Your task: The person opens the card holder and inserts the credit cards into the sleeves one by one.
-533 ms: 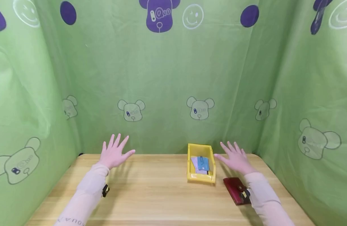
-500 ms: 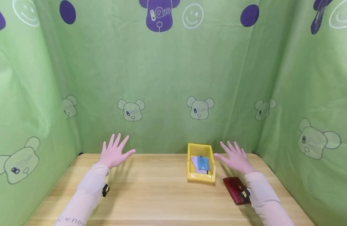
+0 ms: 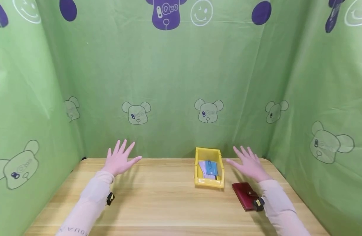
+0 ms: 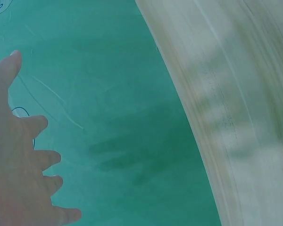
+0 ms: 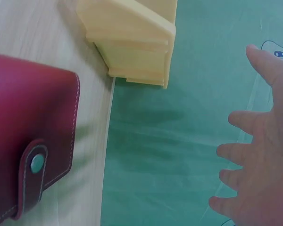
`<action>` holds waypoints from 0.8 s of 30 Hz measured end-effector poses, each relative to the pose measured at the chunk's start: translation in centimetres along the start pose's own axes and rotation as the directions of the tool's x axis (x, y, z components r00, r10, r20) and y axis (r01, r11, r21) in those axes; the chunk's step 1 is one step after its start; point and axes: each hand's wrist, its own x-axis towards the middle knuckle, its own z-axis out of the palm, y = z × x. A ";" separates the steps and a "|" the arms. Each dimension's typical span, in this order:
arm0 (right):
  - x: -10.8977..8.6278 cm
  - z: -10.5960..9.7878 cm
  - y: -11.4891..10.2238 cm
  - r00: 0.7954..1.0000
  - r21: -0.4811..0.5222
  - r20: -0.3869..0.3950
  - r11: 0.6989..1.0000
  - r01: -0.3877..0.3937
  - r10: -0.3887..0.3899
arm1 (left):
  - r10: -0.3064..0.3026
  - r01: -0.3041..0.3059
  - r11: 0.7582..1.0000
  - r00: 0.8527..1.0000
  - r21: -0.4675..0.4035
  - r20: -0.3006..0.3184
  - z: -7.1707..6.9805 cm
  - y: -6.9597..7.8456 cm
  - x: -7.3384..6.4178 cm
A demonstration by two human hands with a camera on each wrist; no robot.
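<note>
My left hand [image 3: 118, 161] is held over the far left of the table with its fingers spread and nothing in it. The left wrist view shows the same hand [image 4: 23, 165] in front of green cloth. Fingers also spread, my right hand [image 3: 251, 165] hovers just right of a yellow plastic bin [image 3: 209, 183]. In the bin lie a blue card [image 3: 211, 167] and some pale purple cards [image 3: 202, 165]. Below my right hand, partly covered by the wrist camera, lies a dark red wallet [image 3: 243, 193]. Its snap strap [image 5: 34, 176] is fastened in the right wrist view.
A wooden table [image 3: 157, 209] stretches under both arms. Green cloth [image 3: 169, 75] printed with bear heads and smiley faces hangs behind the table and along both sides. The bin stands close to the table's back edge.
My right hand has shifted slightly right, away from the bin, uncovering a bit more of the wallet. The left hand keeps its place. The head view has tilted slightly downward.
</note>
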 end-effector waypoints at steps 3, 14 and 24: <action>-0.4 0.2 0.5 1.000 -0.002 -0.003 1.000 0.001 -0.001 | 0.009 -0.009 1.000 1.000 -0.006 -0.004 0.2 0.2 -0.3; -1.9 1.4 2.6 1.000 0.079 -0.020 0.997 -0.003 0.004 | 0.023 -0.025 0.997 0.999 -0.072 -0.026 1.9 1.4 -1.3; -3.3 2.5 4.5 0.999 0.134 0.020 0.990 -0.045 0.043 | 0.043 -0.056 0.980 0.997 -0.189 -0.071 3.9 3.9 -1.5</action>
